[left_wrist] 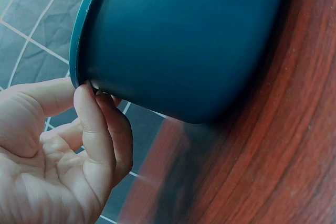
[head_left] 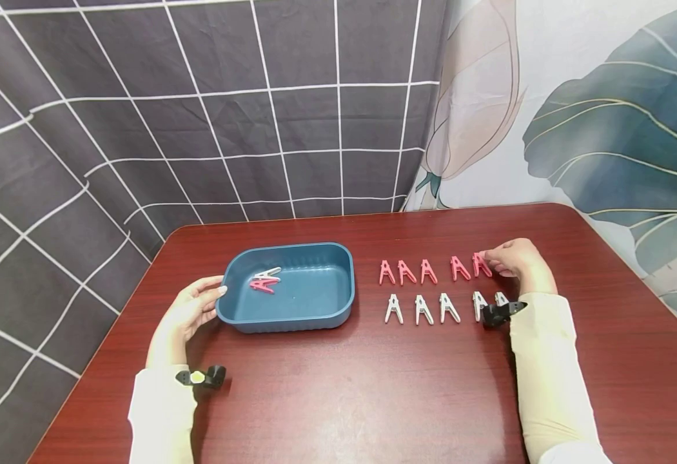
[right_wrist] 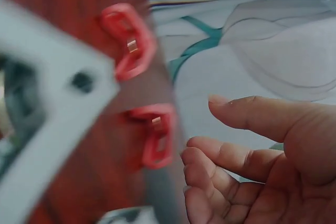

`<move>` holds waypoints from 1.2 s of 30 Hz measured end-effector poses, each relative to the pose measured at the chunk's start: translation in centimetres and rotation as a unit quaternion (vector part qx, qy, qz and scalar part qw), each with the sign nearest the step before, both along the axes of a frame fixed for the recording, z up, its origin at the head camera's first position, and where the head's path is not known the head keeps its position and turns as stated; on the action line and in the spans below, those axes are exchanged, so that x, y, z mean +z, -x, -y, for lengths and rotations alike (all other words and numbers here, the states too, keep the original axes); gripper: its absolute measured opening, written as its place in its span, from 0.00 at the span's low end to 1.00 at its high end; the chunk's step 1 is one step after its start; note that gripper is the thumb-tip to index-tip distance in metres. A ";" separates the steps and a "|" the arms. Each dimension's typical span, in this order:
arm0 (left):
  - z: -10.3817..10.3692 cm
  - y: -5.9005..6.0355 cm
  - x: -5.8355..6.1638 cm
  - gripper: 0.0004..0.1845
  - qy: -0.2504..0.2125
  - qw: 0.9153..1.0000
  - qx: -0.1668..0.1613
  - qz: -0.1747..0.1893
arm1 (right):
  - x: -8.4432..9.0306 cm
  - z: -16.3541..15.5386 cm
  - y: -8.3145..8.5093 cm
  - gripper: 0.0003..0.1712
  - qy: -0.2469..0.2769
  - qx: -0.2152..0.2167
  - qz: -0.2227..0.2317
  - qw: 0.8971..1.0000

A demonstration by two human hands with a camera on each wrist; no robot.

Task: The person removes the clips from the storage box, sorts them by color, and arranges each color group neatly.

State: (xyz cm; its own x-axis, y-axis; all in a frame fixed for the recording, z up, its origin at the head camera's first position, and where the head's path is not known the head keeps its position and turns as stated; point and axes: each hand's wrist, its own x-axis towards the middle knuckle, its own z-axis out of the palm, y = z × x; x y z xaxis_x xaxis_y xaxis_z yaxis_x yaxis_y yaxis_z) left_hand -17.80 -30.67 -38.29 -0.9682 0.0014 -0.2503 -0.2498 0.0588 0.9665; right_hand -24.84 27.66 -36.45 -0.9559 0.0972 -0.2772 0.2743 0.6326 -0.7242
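A blue tray (head_left: 292,319) stands left of centre on the red-brown table, with one pink clip (head_left: 262,284) and one white clip (head_left: 269,273) inside. My left hand (head_left: 213,293) rests against the tray's left rim; in the left wrist view its fingertips (left_wrist: 86,98) touch just under the rim of the tray (left_wrist: 184,40). Right of the tray lie a row of pink clips (head_left: 428,271) and a row of white clips (head_left: 422,309). My right hand (head_left: 501,259) is at the rightmost pink clip (head_left: 480,264). In the right wrist view the hand (right_wrist: 210,129) is loosely spread beside that clip (right_wrist: 155,135), not gripping it.
The table (head_left: 344,399) ends close behind the clips, where a grey checked cloth (head_left: 199,129) and a leaf-print cloth (head_left: 605,129) hang. A black camera mount (head_left: 202,377) sits on my left wrist; another (head_left: 501,312) partly covers the rightmost white clips.
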 end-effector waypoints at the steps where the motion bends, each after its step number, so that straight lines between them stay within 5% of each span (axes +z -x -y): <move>1: 0.1 0.0 0.0 0.13 0.002 1.000 0.000 0.000 | 0.3 0.1 -0.1 0.26 -0.004 -0.001 -0.009 1.000; 14: 0.3 -0.2 -0.1 0.10 0.021 1.000 0.002 -0.004 | 5.4 3.7 -1.9 0.31 -0.090 -0.002 -0.116 0.989; 23: -0.3 0.8 0.6 0.25 0.036 0.999 -0.002 -0.010 | 8.1 7.1 -3.2 0.28 -0.065 0.010 -0.208 0.976; 29: -0.6 0.7 0.6 0.28 0.046 0.999 0.001 -0.001 | 9.0 11.0 -2.6 0.21 -0.070 0.072 -0.249 0.963; 36: -0.2 0.1 0.3 0.27 0.026 1.000 0.012 0.007 | 9.9 16.5 -1.3 0.17 -0.113 0.195 -0.263 0.938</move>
